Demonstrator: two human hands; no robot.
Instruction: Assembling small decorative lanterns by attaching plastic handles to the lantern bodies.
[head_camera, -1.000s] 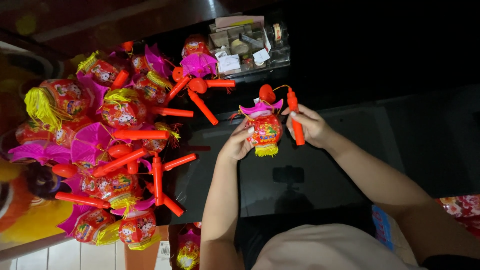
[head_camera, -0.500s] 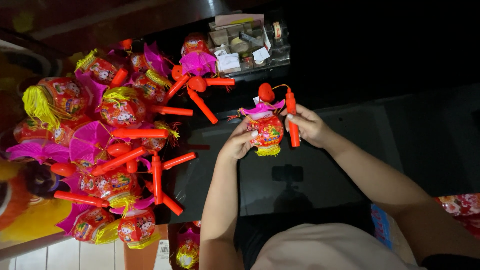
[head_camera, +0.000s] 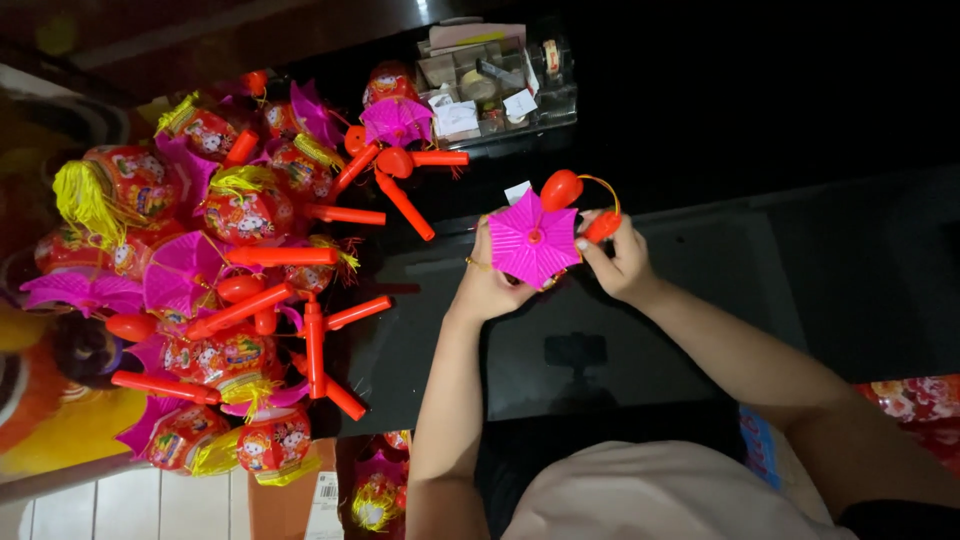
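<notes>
Both hands hold one toy lantern (head_camera: 533, 239) above a dark glossy tabletop (head_camera: 600, 340). Its pink scalloped top faces the camera and hides the red body. My left hand (head_camera: 487, 283) cups the lantern from the left and below. My right hand (head_camera: 618, 258) grips the lantern's red-orange handle (head_camera: 603, 226), which ends in a rounded red knob (head_camera: 560, 189) with a thin yellow cord looping between them.
A large pile of similar red lanterns (head_camera: 230, 290) with pink tops, yellow tassels and orange handles fills the left side. A clear organiser tray (head_camera: 495, 85) with tape and small items stands at the top. Another lantern (head_camera: 377, 495) lies near the bottom edge.
The lantern has been turned in my hands: earlier its red printed side and yellow tassel showed, now its pink top faces the camera. The handle moved from upright at the right to behind the top.
</notes>
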